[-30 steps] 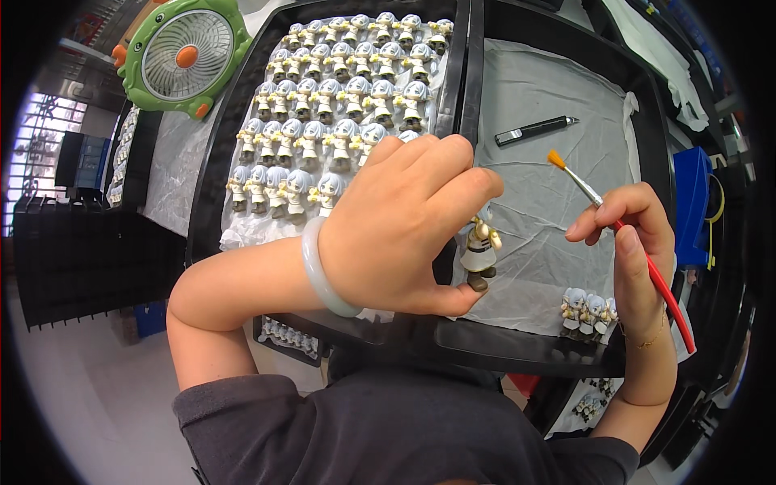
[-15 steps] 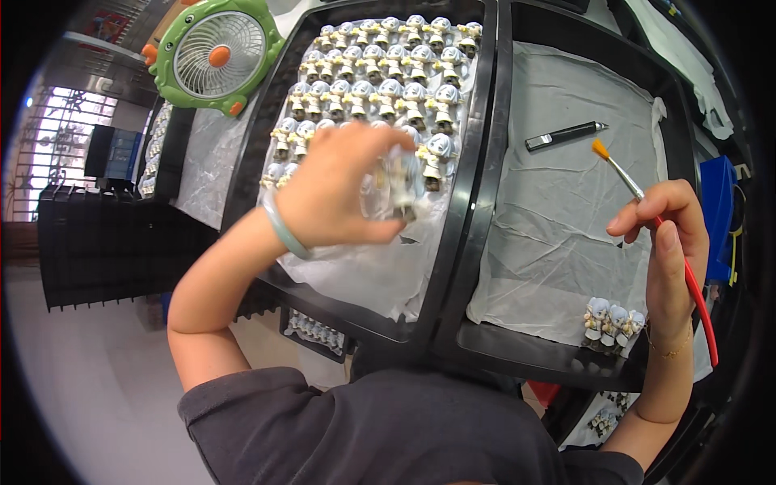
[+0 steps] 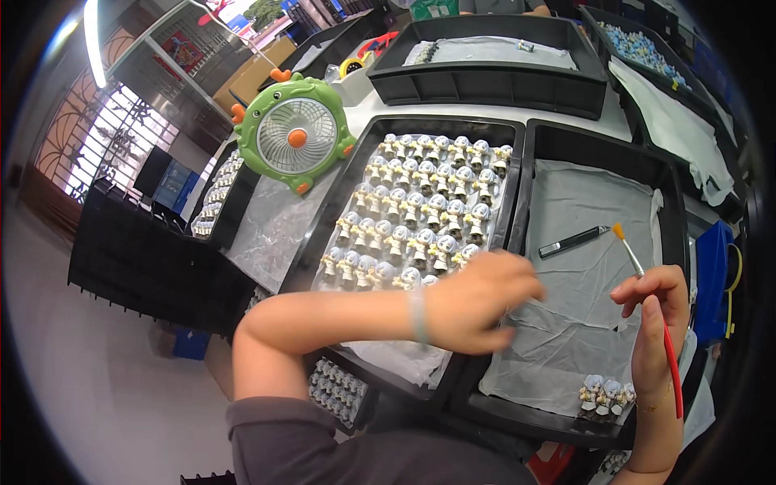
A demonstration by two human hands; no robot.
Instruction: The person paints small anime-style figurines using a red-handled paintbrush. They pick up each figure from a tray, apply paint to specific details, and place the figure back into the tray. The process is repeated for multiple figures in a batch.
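My left hand (image 3: 477, 303) is over the divide between two black trays, its fingers apart and slightly blurred, with nothing visible between them. Below its wrist are small chibi figurines (image 3: 420, 212) with pale hair and light clothing, standing in rows in the left tray. At the right, my right hand (image 3: 656, 311) is closed around a paintbrush (image 3: 670, 356) with a red handle, its yellow-orange bristles pointing up and away. Beside that wrist, at the near right corner of the right tray, three figurines (image 3: 606, 396) stand close together. A black pen-shaped tool (image 3: 572, 242) lies on that tray's white liner.
A green animal-shaped fan (image 3: 295, 137) stands beyond the left tray (image 3: 301, 271). The right tray (image 3: 529, 174) adjoins it. Farther back is another black tray (image 3: 485, 87) with a few pieces. A blue case (image 3: 711, 279) sits at the right; a bin of blue pieces (image 3: 643, 52) lies beyond.
My left hand has moved right from among the figurines, where a blurred figurine was between its fingers. The view has tilted up. My right hand keeps its hold on the paintbrush.
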